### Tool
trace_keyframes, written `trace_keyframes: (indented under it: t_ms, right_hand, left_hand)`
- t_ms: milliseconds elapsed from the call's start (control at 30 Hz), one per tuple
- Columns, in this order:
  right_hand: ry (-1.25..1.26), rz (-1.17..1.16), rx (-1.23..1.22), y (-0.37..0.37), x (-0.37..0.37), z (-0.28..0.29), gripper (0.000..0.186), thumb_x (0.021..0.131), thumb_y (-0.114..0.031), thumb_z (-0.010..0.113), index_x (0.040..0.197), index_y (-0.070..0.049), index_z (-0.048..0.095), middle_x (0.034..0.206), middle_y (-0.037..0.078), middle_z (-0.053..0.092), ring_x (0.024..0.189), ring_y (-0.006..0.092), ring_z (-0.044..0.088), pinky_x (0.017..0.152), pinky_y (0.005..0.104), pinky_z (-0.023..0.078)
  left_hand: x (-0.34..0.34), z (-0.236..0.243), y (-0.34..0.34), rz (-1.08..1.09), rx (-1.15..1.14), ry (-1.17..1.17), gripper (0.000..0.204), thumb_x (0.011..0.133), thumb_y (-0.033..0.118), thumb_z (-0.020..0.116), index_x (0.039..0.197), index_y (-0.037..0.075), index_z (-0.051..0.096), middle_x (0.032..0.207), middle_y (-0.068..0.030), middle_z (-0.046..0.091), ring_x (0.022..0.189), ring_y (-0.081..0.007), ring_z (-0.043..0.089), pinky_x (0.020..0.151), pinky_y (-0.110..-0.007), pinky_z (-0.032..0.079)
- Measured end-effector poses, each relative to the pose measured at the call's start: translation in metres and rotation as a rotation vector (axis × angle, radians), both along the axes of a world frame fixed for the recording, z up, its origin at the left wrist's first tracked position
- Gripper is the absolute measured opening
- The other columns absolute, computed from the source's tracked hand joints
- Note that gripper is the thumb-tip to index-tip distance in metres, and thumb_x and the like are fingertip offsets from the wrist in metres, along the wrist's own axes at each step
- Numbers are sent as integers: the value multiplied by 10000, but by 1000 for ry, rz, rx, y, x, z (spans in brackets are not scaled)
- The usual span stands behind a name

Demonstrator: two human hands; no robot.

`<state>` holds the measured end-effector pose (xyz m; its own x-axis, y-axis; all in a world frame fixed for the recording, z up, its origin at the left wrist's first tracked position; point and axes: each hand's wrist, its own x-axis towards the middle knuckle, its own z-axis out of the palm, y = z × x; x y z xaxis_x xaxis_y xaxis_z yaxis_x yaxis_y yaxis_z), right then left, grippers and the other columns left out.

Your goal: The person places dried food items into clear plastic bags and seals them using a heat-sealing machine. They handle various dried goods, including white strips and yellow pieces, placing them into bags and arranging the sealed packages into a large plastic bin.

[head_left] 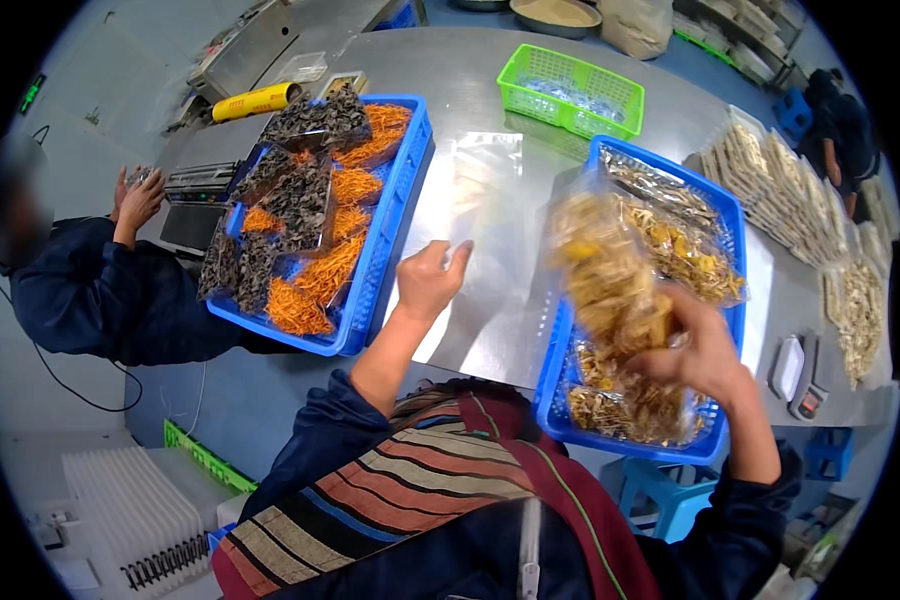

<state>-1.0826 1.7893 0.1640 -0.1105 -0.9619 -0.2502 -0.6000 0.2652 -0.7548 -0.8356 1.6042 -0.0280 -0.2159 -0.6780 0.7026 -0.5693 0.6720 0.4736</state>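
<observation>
My right hand (695, 345) grips the lower end of a clear pack of dried yellow-brown food (605, 265), blurred by motion, above the right blue basket (718, 395). In that basket lie more such packs (675, 245). Over the steel table, my left hand (432, 282) has curled fingers with the thumb standing apart; nothing shows in it. Just beyond it a flat clear plastic bag (487, 185) lies on the table. To its left, a second blue basket (398, 220) holds clear packs of dark, crinkled dried pieces (300, 195) and orange strands (330, 270).
A green basket (570, 118) with clear plastic pieces stands at the back. Stacked pale packs (775, 180) and a small scale (805, 380) are at the right. At the left, a co-worker (120, 280) has hands near a sealer-like machine (200, 185). A yellow roll (257, 102) lies behind.
</observation>
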Motion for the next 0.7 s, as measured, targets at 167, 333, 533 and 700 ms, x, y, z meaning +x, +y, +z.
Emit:
trace_keyframes:
  t_ms: [167, 333, 533, 700]
  right_hand:
    - [21, 272, 289, -30, 55, -38, 431, 583, -340, 769, 800, 12, 646, 635, 148, 595, 653, 212, 598, 636, 328, 463]
    - [298, 30, 230, -48, 72, -66, 554, 543, -447, 731, 805, 34, 646, 748, 215, 625, 733, 307, 615, 694, 365, 474]
    - [444, -122, 244, -72, 126, -80, 585, 524, -431, 729, 840, 53, 634, 806, 243, 624, 786, 326, 620, 725, 377, 474]
    - [451, -160, 133, -114, 160, -110, 604, 574, -432, 690, 881, 80, 602, 833, 267, 619, 788, 370, 620, 731, 385, 487]
  left_hand:
    - [1, 3, -1, -54, 72, -18, 239, 730, 239, 707, 652, 49, 586, 507, -107, 549, 444, -250, 566, 401, -308, 430]
    - [16, -4, -6, -172, 125, 15, 191, 751, 213, 687, 682, 52, 611, 516, -113, 550, 452, -259, 570, 406, -315, 433]
    - [21, -36, -9, -152, 230, 205, 45, 802, 60, 572, 829, 27, 588, 671, -169, 591, 610, -306, 604, 535, -357, 477]
    - [40, -73, -66, -154, 623, 401, 80, 815, 64, 570, 871, 15, 600, 692, -190, 601, 603, -299, 611, 528, -337, 468]
